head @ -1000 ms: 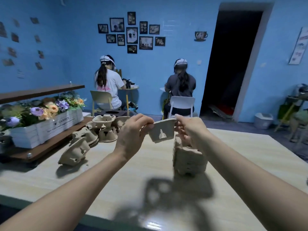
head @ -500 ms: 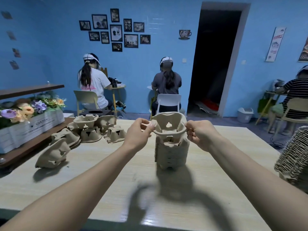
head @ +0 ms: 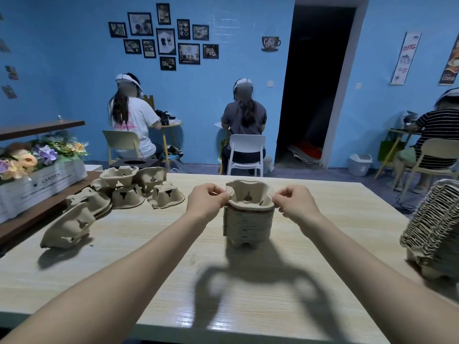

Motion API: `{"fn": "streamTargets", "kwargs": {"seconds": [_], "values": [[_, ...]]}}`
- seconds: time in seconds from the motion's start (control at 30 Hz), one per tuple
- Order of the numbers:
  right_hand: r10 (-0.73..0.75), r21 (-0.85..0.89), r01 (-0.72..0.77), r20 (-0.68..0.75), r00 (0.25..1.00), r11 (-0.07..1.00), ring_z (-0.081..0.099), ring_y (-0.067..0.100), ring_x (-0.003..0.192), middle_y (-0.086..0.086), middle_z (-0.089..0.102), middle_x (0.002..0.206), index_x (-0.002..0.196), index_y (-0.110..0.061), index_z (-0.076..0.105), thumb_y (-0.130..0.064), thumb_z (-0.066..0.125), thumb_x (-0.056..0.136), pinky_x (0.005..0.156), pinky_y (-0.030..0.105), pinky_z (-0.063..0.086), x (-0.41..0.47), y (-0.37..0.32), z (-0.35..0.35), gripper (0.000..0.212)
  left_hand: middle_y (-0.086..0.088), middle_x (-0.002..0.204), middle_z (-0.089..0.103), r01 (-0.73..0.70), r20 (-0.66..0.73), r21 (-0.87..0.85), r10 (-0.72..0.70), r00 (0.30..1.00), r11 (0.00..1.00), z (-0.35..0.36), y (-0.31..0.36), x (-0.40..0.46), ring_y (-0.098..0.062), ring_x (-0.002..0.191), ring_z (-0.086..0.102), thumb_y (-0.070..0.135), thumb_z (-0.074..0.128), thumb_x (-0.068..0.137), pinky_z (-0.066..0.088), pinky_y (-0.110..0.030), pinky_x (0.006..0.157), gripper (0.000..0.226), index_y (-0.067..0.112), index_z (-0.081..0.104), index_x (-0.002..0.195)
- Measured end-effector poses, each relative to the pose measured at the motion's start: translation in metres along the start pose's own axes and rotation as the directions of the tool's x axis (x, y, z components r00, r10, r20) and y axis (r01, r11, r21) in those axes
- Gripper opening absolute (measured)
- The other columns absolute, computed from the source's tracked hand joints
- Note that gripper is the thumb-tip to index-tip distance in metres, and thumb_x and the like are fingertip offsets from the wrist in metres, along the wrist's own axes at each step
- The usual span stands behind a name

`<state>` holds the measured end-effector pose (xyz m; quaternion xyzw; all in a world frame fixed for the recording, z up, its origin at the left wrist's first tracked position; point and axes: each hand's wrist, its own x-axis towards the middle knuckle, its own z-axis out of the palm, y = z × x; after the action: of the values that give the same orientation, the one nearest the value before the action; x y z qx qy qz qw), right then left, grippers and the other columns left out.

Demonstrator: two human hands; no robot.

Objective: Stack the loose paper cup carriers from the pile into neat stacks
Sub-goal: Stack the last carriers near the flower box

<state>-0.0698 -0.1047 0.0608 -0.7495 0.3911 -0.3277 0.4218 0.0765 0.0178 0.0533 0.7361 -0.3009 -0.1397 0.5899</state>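
A beige paper cup carrier (head: 249,196) sits cup side up on top of a short stack of carriers (head: 248,225) in the middle of the table. My left hand (head: 206,201) pinches its left rim and my right hand (head: 295,204) pinches its right rim. A loose pile of carriers (head: 129,188) lies at the table's far left, with one carrier (head: 68,225) tipped on its side nearer to me. A tall leaning stack of carriers (head: 432,224) stands at the right edge.
The wooden table (head: 248,281) runs to its front edge near me. A white flower box (head: 39,181) rests on a low shelf to the left. Three people sit on chairs at the blue back wall; a dark doorway (head: 315,95) opens behind.
Both hands have lowered the carrier from the air onto the middle stack, turning it cup side up. The view has shifted right, showing the tall stack.
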Motion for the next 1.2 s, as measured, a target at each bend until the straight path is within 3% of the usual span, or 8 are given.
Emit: {"fn": "streamTargets", "kwargs": {"seconds": [0.17,0.27,0.47,0.67,0.77,0.87,1.2], "values": [[-0.084,-0.12,0.079,-0.033,0.996,0.99,0.057,0.02,0.077,0.006,0.066,0.086,0.088,-0.008,0.066,-0.014,0.058,0.089,0.069,0.031,0.046,-0.004,0.001,0.004,0.01,-0.005,0.085,0.066,0.014,-0.007,0.052,-0.014,1.0,0.999,0.002,-0.005,0.0,-0.018,0.078,0.058,0.018,0.067,0.086,0.048,-0.033,0.073,0.011,0.015,0.063,0.076],[-0.107,-0.172,0.099,-0.039,0.993,0.98,0.057,0.019,0.08,0.006,0.067,0.088,0.095,-0.005,0.069,-0.013,0.058,0.089,0.069,0.028,0.042,-0.005,0.005,0.006,0.015,-0.004,0.084,0.065,0.009,-0.012,0.056,-0.008,1.0,0.998,0.003,-0.008,0.0,-0.018,0.078,0.056,0.018,0.066,0.086,0.05,-0.036,0.079,0.009,0.012,0.063,0.08],[-0.257,-0.28,0.227,-0.075,0.964,0.933,0.057,0.02,0.093,0.006,0.064,0.102,0.108,-0.005,0.067,-0.019,0.057,0.091,0.081,0.028,0.043,-0.007,-0.001,0.011,0.024,0.001,0.085,0.061,-0.069,-0.058,0.131,0.078,0.995,0.989,0.002,-0.014,0.004,-0.015,0.079,0.054,0.019,0.062,0.089,0.042,-0.029,0.072,0.005,0.015,0.06,0.086],[-0.404,-0.2,0.392,-0.022,0.915,0.898,0.055,0.012,0.088,0.007,0.065,0.106,0.11,-0.007,0.066,-0.018,0.058,0.091,0.083,0.028,0.047,-0.007,-0.032,0.042,0.024,-0.002,0.098,0.062,-0.142,-0.073,0.248,0.165,0.984,0.958,-0.029,-0.032,0.01,-0.015,0.086,0.058,0.02,0.059,0.09,0.05,-0.036,0.082,0.007,0.018,0.058,0.096],[-0.432,-0.139,0.432,0.032,0.901,0.891,0.06,0.015,0.092,0.005,0.067,0.106,0.11,-0.009,0.066,-0.02,0.058,0.091,0.088,0.032,0.049,-0.009,-0.045,0.071,0.024,-0.002,0.099,0.063,-0.138,-0.096,0.288,0.172,0.98,0.948,-0.052,-0.048,0.013,-0.015,0.088,0.059,0.018,0.059,0.089,0.049,-0.032,0.082,0.007,0.017,0.059,0.096],[-0.466,-0.1,0.473,0.083,0.881,0.876,0.057,0.009,0.085,0.006,0.067,0.106,0.109,-0.008,0.066,-0.018,0.059,0.091,0.078,0.022,0.044,-0.011,-0.054,0.102,0.022,-0.001,0.096,0.064,-0.122,-0.131,0.311,0.169,0.977,0.943,-0.073,-0.065,0.016,-0.015,0.085,0.058,0.015,0.06,0.088,0.047,-0.03,0.082,0.008,0.016,0.061,0.095],[-0.426,-0.093,0.455,0.228,0.875,0.885,0.06,0.023,0.099,0.01,0.063,0.11,0.11,-0.005,0.064,-0.013,0.059,0.088,0.091,0.031,0.045,-0.005,-0.04,0.198,0.024,-0.005,0.103,0.065,-0.004,-0.187,0.408,0.088,0.979,0.913,-0.116,-0.135,0.039,-0.02,0.092,0.06,0.015,0.061,0.085,0.048,-0.032,0.087,0.016,0.013,0.064,0.101]]}}
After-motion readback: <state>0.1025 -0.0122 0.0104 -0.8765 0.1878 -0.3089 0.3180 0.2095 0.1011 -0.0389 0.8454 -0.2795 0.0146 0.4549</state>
